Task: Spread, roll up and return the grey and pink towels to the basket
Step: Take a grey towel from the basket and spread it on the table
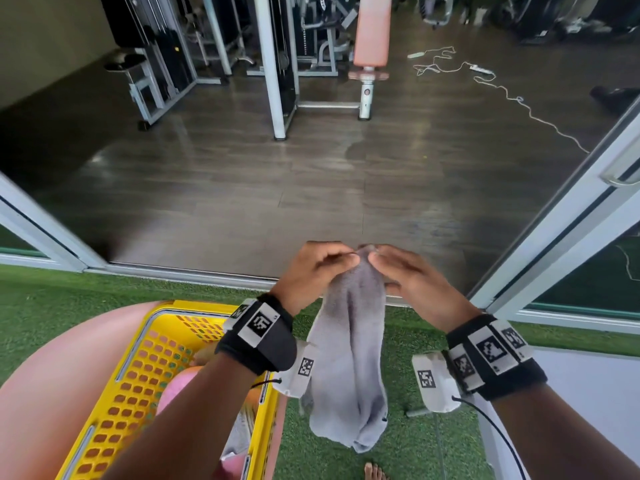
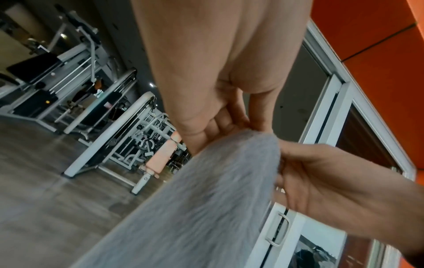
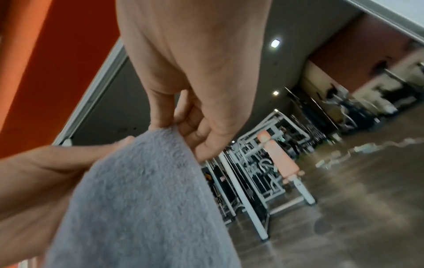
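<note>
A grey towel [image 1: 349,358] hangs crumpled in the air in front of me, over the green turf. My left hand [image 1: 320,268] and right hand [image 1: 403,271] both pinch its top edge, close together. In the left wrist view the left hand [image 2: 220,125] holds the grey towel [image 2: 206,199] at its upper rim, with the right hand [image 2: 321,177] beside it. The right wrist view shows the right hand [image 3: 190,125] pinching the grey towel [image 3: 142,190]. A yellow basket [image 1: 138,375] stands at lower left, and a pink towel [image 1: 176,386] lies inside it, partly hidden by my left forearm.
The basket rests on a pink rounded surface [image 1: 45,393]. A white table [image 1: 588,393] stands at the lower right. Sliding door frames [image 1: 571,237] flank a dark gym floor with weight machines [image 1: 277,64] and a pink bench [image 1: 372,32]. A bare foot [image 1: 374,472] shows on the turf.
</note>
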